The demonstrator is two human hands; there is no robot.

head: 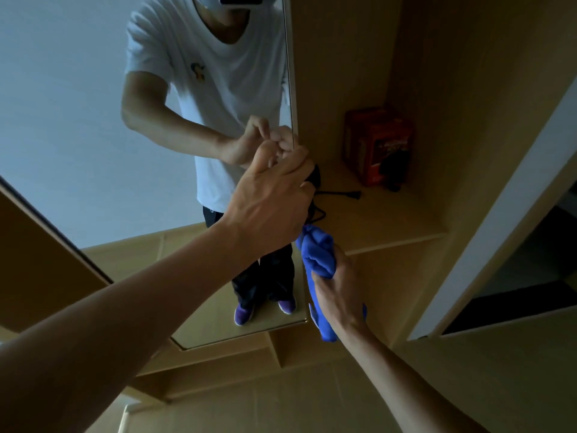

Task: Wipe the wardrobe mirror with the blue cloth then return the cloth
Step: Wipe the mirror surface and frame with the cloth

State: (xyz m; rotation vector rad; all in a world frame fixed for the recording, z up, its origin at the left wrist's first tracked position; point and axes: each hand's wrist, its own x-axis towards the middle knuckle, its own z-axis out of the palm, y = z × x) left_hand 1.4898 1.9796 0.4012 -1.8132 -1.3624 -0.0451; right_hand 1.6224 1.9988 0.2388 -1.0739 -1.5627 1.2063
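Your right hand (337, 289) has its fingers wrapped round the bunched blue cloth (315, 257), low down just right of the tall wardrobe mirror (93, 120). Your left hand (274, 195) is curled over that mirror's right edge, higher up. Further right, a red box (377, 145) and a black cable (340, 193) sit on the pale wooden shelf (390, 220).
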